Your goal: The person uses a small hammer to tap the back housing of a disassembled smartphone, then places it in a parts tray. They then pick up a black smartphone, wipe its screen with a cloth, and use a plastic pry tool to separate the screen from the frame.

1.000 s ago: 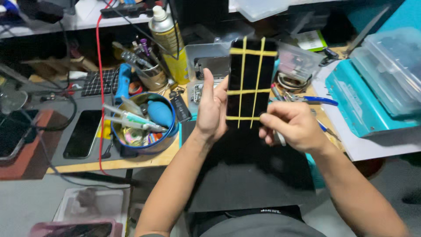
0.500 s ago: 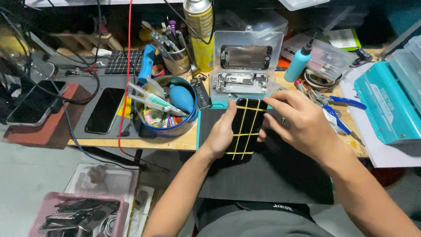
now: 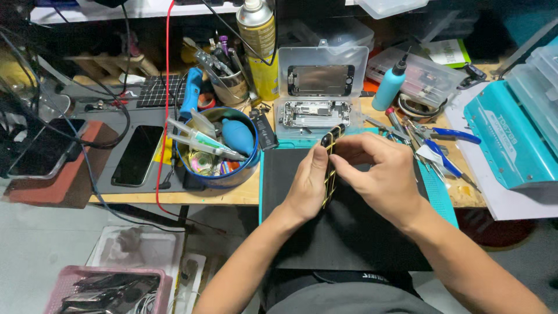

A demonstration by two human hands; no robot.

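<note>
Both hands, left hand (image 3: 307, 189) and right hand (image 3: 378, 174), grip a black phone screen panel (image 3: 330, 166) banded with yellow strips, held edge-on just above the black work mat (image 3: 349, 232), with the clear parts box (image 3: 317, 110) just beyond it on the table (image 3: 232, 195).

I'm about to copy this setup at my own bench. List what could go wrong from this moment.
1. The black phone with yellow bands is pinched on edge between the left hand and right hand; it could slip onto the black mat.
2. The open clear case of phone parts sits just beyond the hands; a knock may scatter them.
3. Pliers lie near the right wrist and might get swept off.
</note>
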